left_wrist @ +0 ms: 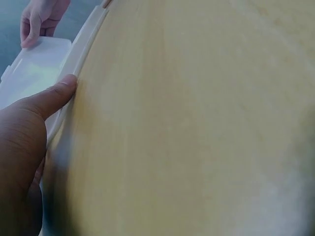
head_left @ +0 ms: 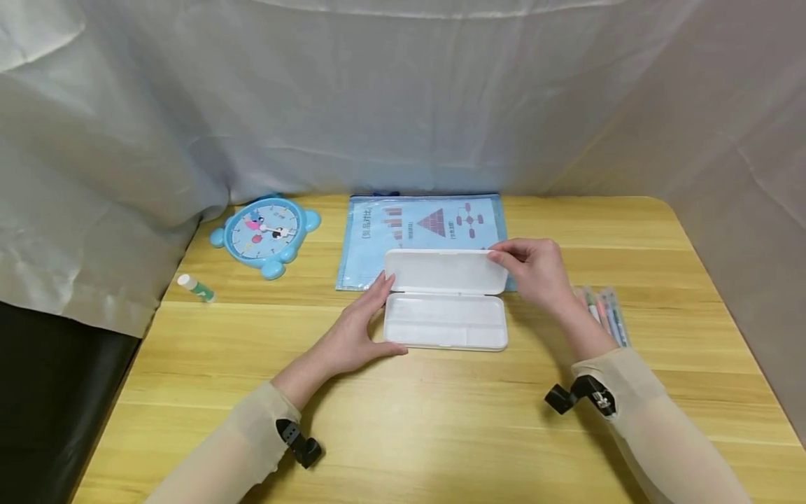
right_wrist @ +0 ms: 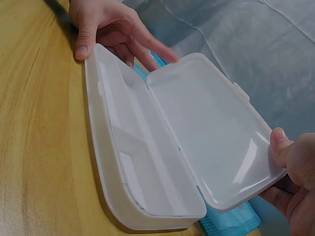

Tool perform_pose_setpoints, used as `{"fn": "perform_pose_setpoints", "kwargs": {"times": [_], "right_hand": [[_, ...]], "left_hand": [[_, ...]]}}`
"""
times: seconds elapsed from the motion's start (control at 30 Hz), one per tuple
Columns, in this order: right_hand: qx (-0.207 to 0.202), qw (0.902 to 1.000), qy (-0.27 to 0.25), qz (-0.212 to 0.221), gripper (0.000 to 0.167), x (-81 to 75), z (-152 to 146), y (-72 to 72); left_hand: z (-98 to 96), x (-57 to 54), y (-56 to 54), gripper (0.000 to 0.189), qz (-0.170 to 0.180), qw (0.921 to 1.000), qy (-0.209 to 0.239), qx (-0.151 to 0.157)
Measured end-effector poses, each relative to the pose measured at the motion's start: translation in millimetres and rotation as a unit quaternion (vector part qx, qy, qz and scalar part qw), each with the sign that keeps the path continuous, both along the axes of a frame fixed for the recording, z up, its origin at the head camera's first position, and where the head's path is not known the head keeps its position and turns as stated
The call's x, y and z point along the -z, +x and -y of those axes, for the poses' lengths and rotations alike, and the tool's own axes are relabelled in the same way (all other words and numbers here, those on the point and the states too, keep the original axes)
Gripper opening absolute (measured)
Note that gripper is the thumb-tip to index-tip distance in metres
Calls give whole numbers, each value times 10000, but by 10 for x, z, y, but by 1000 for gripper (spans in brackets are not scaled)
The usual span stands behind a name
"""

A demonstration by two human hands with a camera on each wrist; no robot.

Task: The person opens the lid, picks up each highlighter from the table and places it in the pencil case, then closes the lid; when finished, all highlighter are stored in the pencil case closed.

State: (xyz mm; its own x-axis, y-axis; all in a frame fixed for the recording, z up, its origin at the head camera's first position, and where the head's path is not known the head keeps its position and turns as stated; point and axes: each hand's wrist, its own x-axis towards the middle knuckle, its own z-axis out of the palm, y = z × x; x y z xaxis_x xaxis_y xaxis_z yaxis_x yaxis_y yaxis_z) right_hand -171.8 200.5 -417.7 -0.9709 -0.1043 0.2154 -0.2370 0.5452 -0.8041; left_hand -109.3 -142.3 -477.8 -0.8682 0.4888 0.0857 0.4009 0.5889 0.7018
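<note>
A white plastic pencil case (head_left: 434, 334) lies unfolded on the table, its lid (head_left: 441, 273) tilted back on the hinge. Inside the base, dividers form compartments with nothing in them, as the right wrist view shows. My left hand (head_left: 352, 339) holds the case's left end, thumb at the front edge and fingers toward the hinge side. At the lid's far right corner, my right hand (head_left: 535, 269) pinches the rim between thumb and fingers. Under the lid is a blue zip document pouch (head_left: 362, 245) with printed charts, partly hidden.
A blue toy clock (head_left: 263, 232) lies at the back left, with a green and white glue stick (head_left: 196, 288) nearer the left edge. Several coloured pens (head_left: 609, 315) lie beside my right forearm, partly covered by it. A grey curtain (head_left: 403, 98) hangs behind the table.
</note>
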Motion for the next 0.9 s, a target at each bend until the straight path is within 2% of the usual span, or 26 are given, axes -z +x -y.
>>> {"fn": "perform_pose_setpoints", "kwargs": {"times": [0.4, 0.63, 0.9], "right_hand": [[-14, 9999, 49, 104, 16, -35, -5, 6], [4, 9999, -17, 135, 16, -18, -15, -11], [-20, 9998, -68, 159, 17, -19, -19, -10]], "left_hand": [[-36, -159, -19, 127, 154, 9967, -800, -51], [-48, -180, -28, 127, 226, 9956, -906, -47], [-53, -177, -39, 127, 148, 9952, -965, -58]]}}
